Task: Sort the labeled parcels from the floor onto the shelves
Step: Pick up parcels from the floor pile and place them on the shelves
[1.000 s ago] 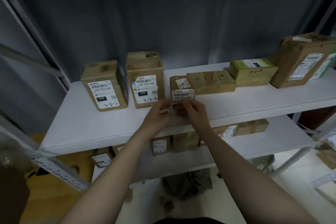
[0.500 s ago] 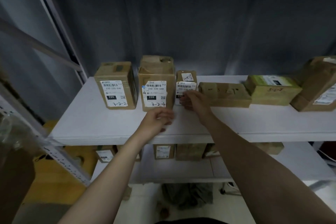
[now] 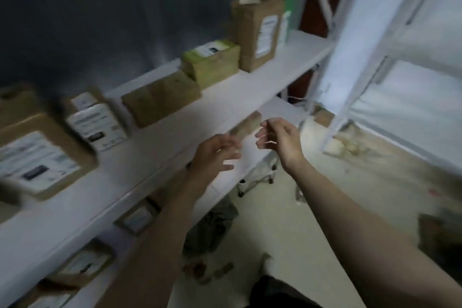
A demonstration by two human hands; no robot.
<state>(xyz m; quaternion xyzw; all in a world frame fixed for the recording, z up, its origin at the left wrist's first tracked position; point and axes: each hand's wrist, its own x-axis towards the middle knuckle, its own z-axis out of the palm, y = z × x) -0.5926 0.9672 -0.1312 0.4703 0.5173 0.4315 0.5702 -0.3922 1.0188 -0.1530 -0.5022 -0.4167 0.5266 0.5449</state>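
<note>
The view is blurred and tilted. On the white shelf [image 3: 232, 97] stands a row of brown labeled parcels: a small one [image 3: 97, 122] with a white label, a large one [image 3: 37, 155] at far left, a flat one [image 3: 162, 100], a greenish box [image 3: 212, 62] and a tall box [image 3: 257, 30] at the right end. My left hand [image 3: 215, 152] and my right hand [image 3: 280, 140] hover in front of the shelf edge, fingers apart, holding nothing. Between the two hands shows a parcel [image 3: 246, 124] on the lower shelf.
More labeled parcels [image 3: 137, 215] sit on the lower shelf [image 3: 252, 165]. A white rack upright [image 3: 345, 62] stands at the right. On the pale floor lie a dark bundle [image 3: 212, 227] and a brown box [image 3: 437, 230] at far right.
Both hands have let go of the small parcel and pulled back from the shelf. The view has swung right and tilted, so the parcels now sit at left.
</note>
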